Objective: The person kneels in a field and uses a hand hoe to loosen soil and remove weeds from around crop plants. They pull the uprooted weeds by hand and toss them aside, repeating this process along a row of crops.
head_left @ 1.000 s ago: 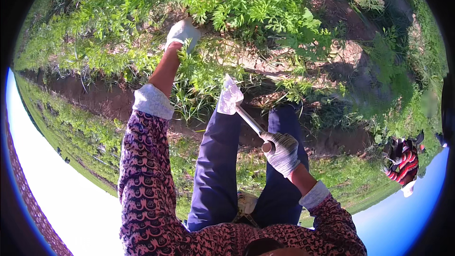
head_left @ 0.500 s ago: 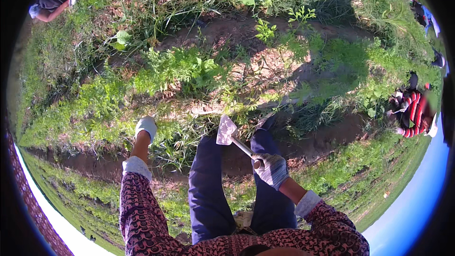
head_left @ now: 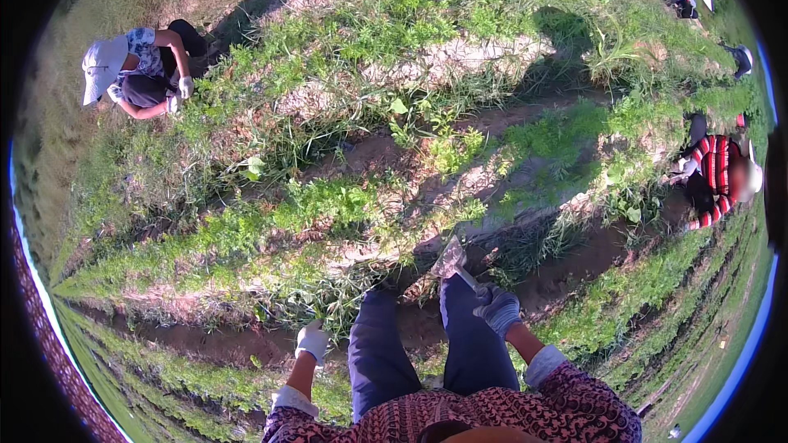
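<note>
My right hand, in a grey striped glove, is closed round the handle of a small hand spade. Its flat, soil-dusted blade points up and left, just beyond my right knee. My left hand, in a white glove, hangs low beside my left leg, close to a clump of long grass. Its fingers are too small and turned away to show whether they grip anything. Feathery green plants and weeds grow in the row ahead of my knees.
A bare soil furrow runs across by my legs. One person in a pale hat crouches at far left among plants; another in a red striped top crouches at right. Others work farther off at upper right. My shadow falls over the rows.
The view has shifted, bringing the left co-worker fully into sight. My left hand has moved right, nearer my left leg. The spade, still in my right hand, now sits farther right, by my right knee.
</note>
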A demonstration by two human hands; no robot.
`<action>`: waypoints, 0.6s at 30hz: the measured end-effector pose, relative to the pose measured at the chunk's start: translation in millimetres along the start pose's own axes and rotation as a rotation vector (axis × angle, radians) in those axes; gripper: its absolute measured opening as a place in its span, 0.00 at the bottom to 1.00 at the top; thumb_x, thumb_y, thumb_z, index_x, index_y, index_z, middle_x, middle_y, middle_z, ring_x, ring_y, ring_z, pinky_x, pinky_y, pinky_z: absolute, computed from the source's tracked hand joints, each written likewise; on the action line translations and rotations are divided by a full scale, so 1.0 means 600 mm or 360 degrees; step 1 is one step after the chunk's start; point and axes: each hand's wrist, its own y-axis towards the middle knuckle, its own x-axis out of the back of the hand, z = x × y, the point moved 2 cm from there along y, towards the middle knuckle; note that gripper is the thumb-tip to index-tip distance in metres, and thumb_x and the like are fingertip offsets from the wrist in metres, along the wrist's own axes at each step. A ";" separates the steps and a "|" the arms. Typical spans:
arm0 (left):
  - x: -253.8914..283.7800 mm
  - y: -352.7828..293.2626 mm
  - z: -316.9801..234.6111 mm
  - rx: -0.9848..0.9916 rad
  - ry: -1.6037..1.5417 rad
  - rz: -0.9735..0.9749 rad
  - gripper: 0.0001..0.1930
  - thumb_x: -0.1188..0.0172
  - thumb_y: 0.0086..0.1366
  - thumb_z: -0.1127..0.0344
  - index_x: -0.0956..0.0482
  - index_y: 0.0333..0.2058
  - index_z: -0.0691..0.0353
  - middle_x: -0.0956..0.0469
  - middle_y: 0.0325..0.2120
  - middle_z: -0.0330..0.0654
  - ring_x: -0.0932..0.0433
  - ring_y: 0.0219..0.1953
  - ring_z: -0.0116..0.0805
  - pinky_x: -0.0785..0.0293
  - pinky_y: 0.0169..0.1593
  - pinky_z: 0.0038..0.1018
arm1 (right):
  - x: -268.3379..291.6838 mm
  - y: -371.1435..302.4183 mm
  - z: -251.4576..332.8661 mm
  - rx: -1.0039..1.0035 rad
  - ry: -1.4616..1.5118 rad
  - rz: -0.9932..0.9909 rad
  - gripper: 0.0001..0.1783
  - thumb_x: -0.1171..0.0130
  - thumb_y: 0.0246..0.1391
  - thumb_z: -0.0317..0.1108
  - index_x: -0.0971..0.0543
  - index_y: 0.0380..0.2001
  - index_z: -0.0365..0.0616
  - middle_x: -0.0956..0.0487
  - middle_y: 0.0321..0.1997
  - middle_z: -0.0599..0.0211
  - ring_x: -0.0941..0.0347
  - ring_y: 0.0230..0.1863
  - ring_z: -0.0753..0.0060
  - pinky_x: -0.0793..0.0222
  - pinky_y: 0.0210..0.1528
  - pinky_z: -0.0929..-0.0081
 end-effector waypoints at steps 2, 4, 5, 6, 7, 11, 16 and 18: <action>-0.028 0.047 -0.001 -0.0198 -0.0532 -0.0007 0.23 0.39 0.54 0.59 0.24 0.47 0.64 0.21 0.38 0.51 0.20 0.37 0.41 0.24 0.41 0.32 | 0.028 -0.016 -0.013 0.0022 -0.0074 -0.0096 0.26 0.30 0.29 0.28 0.22 0.40 0.49 0.20 0.31 0.78 0.26 0.31 0.79 0.30 0.37 0.78; -0.006 0.016 -0.086 -0.0326 -0.0727 0.0058 0.20 0.40 0.56 0.66 0.26 0.48 0.67 0.20 0.37 0.47 0.20 0.31 0.33 0.23 0.36 0.27 | 0.050 -0.036 -0.035 0.0000 0.0107 -0.0164 0.28 0.27 0.26 0.32 0.22 0.39 0.49 0.19 0.32 0.74 0.25 0.32 0.75 0.30 0.39 0.76; 0.025 -0.035 -0.153 -0.0302 -0.0751 0.0109 0.20 0.41 0.57 0.69 0.27 0.49 0.69 0.20 0.37 0.46 0.20 0.30 0.29 0.23 0.34 0.24 | 0.062 -0.045 -0.033 0.0029 0.0053 -0.0206 0.28 0.27 0.26 0.33 0.22 0.39 0.49 0.19 0.32 0.74 0.25 0.32 0.74 0.30 0.39 0.76; 0.008 -0.025 -0.134 -0.0528 -0.0515 -0.0002 0.22 0.41 0.56 0.70 0.28 0.50 0.69 0.21 0.41 0.47 0.20 0.35 0.30 0.23 0.38 0.24 | 0.069 -0.053 -0.027 0.0062 0.0017 -0.0232 0.28 0.27 0.26 0.33 0.22 0.39 0.50 0.20 0.32 0.73 0.24 0.32 0.73 0.30 0.39 0.75; -0.012 -0.019 -0.114 -0.0551 -0.0528 -0.0028 0.22 0.41 0.56 0.69 0.27 0.51 0.68 0.22 0.43 0.48 0.21 0.38 0.31 0.23 0.40 0.25 | 0.078 -0.057 -0.020 0.0045 0.0045 -0.0189 0.27 0.27 0.27 0.30 0.22 0.39 0.48 0.22 0.30 0.76 0.29 0.31 0.77 0.31 0.37 0.77; -0.040 -0.072 -0.174 -0.0554 -0.0170 0.0139 0.26 0.39 0.55 0.65 0.28 0.52 0.68 0.23 0.47 0.50 0.22 0.45 0.36 0.24 0.45 0.26 | 0.134 -0.081 -0.050 -0.0154 0.0176 -0.0156 0.26 0.27 0.27 0.24 0.23 0.37 0.44 0.28 0.27 0.81 0.36 0.28 0.83 0.32 0.33 0.80; -0.093 -0.087 -0.159 -0.0717 -0.0027 0.0181 0.24 0.41 0.54 0.52 0.22 0.46 0.61 0.21 0.40 0.53 0.22 0.42 0.50 0.27 0.48 0.36 | 0.195 -0.101 -0.116 -0.0141 0.0068 -0.0219 0.28 0.24 0.22 0.34 0.22 0.35 0.48 0.22 0.27 0.74 0.30 0.27 0.75 0.31 0.35 0.73; -0.079 -0.127 -0.186 -0.0693 -0.0086 0.0248 0.24 0.41 0.54 0.51 0.22 0.46 0.61 0.21 0.38 0.53 0.22 0.41 0.51 0.27 0.47 0.36 | 0.207 -0.111 -0.111 -0.0163 -0.0011 -0.0297 0.26 0.24 0.23 0.32 0.23 0.32 0.47 0.23 0.26 0.74 0.31 0.26 0.77 0.31 0.34 0.73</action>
